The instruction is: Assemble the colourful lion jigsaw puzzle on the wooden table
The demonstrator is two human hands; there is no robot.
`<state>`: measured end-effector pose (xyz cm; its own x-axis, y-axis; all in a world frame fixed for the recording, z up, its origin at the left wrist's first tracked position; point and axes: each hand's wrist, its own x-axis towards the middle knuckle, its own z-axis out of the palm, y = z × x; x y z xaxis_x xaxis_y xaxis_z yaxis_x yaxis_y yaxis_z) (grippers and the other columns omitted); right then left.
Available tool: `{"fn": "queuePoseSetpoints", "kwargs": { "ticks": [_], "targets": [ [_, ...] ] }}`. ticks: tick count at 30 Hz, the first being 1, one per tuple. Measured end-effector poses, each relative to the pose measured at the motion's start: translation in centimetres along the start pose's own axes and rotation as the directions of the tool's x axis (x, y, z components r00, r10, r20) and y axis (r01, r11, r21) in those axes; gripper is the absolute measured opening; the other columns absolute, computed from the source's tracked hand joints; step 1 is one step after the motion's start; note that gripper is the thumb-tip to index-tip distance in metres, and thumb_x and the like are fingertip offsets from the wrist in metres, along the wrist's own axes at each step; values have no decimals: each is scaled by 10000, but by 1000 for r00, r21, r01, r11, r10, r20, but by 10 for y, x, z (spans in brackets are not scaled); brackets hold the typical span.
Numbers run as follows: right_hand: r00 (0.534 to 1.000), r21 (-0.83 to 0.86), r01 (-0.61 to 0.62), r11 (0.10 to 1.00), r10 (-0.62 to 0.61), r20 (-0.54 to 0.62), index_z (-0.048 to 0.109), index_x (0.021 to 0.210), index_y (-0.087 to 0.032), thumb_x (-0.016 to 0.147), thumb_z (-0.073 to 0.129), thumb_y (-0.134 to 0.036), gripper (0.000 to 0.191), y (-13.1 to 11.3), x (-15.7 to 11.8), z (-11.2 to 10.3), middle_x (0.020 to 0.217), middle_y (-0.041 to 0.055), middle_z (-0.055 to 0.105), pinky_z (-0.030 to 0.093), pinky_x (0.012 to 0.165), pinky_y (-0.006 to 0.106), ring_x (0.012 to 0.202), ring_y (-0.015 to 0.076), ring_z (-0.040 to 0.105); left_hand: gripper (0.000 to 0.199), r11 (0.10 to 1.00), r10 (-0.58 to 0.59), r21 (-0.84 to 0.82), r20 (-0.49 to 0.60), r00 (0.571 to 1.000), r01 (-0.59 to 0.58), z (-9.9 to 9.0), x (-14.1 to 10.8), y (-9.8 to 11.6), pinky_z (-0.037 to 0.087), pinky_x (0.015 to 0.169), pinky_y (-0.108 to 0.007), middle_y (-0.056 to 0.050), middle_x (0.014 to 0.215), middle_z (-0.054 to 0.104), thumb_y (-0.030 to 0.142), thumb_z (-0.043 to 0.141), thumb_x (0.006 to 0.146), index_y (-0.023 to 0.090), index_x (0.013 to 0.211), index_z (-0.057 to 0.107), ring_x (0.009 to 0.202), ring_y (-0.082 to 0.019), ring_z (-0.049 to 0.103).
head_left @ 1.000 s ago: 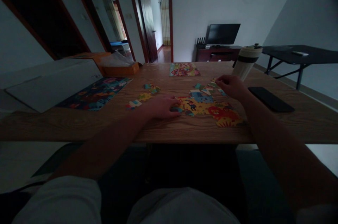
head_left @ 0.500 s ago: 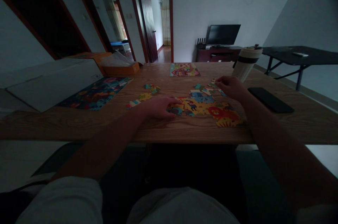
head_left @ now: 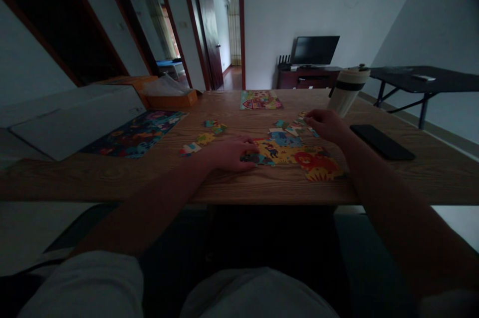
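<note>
My left hand (head_left: 226, 154) lies curled, fingertips on a puzzle piece (head_left: 250, 158) at the edge of the joined pieces (head_left: 288, 154). At their one o'clock, my right hand's (head_left: 327, 126) fingers are pressed together by loose pieces (head_left: 294, 126); I cannot tell whether they pinch one. More loose pieces (head_left: 205, 137) lie at ten o'clock, and a picture card (head_left: 261, 100) at twelve.

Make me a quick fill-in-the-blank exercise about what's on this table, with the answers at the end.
1. The left hand rests on interlocked jigsaw pieces, one of which shows a red ____.
2. The phone beside the right hand is ____ in colour.
3. The table top under them is made of ____.

lion; black; wood
</note>
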<state>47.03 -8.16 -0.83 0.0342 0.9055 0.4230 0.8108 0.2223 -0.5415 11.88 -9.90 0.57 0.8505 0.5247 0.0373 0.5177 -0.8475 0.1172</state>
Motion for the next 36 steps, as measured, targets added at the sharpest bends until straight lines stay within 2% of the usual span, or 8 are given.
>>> {"fn": "queuePoseSetpoints", "kwargs": {
  "ticks": [5, 10, 14, 17, 23, 32, 36],
  "targets": [
    [999, 7, 32, 999, -32, -2, 712, 814, -210, 880, 590, -577, 392, 4, 1, 2, 715, 82, 673, 430, 580, 343, 644, 213, 575, 471, 997, 78, -4, -11, 997, -78, 2, -1, 3, 348, 1188, -413, -54, 1574, 483, 353, 631, 929, 304, 1397, 630, 1412, -284, 480],
    [999, 30, 42, 999, -43, 13, 707, 814, -213, 870, 580, -590, 401, 7, 2, 2, 721, 80, 677, 435, 573, 342, 643, 211, 575, 446, 990, 133, -43, 17, 991, -132, 4, 1, 4, 368, 1175, -391, -40, 1449, 603, 347, 608, 947, 327, 1392, 639, 1379, -248, 513],
    [999, 18, 41, 999, -42, 19, 708, 832, -208, 881, 577, -584, 401, 7, 1, 2, 719, 81, 676, 434, 577, 343, 642, 213, 575, 374, 989, 137, -50, -2, 991, -137, 2, 1, 4, 415, 1133, -385, -65, 1384, 645, 367, 629, 933, 279, 1286, 715, 1308, -263, 574],
    [999, 7, 39, 999, -39, 22, 714, 841, -198, 887, 573, -560, 391, 5, 1, 2, 732, 85, 680, 429, 582, 339, 652, 215, 579, 339, 989, 140, -48, -21, 990, -141, 2, 0, 3, 425, 1124, -383, -75, 1366, 658, 370, 638, 937, 260, 1241, 739, 1296, -265, 586],
    [999, -19, 21, 1000, -20, 33, 725, 862, -165, 887, 565, -550, 417, 4, 1, 2, 738, 91, 679, 421, 597, 321, 667, 207, 577, 374, 988, 152, -23, -45, 987, -153, 4, 0, 1, 421, 1124, -372, -74, 1369, 658, 361, 660, 940, 263, 1296, 717, 1288, -254, 593],
    [998, -29, 37, 999, -35, 46, 717, 874, -170, 906, 542, -514, 387, 6, 1, 1, 759, 92, 681, 421, 610, 326, 675, 205, 582, 331, 987, 157, -33, -24, 987, -157, -1, 0, 0, 436, 1090, -343, -53, 1302, 683, 375, 658, 934, 271, 1237, 743, 1217, -239, 625],
    [998, -18, 42, 999, -41, 51, 716, 892, -178, 906, 546, -504, 368, 7, 1, 2, 773, 87, 682, 437, 634, 329, 702, 210, 596, 338, 989, 148, -18, -38, 988, -149, 2, 0, -2, 420, 1108, -340, -56, 1326, 668, 374, 662, 930, 272, 1243, 739, 1247, -237, 609]
  ]
}}
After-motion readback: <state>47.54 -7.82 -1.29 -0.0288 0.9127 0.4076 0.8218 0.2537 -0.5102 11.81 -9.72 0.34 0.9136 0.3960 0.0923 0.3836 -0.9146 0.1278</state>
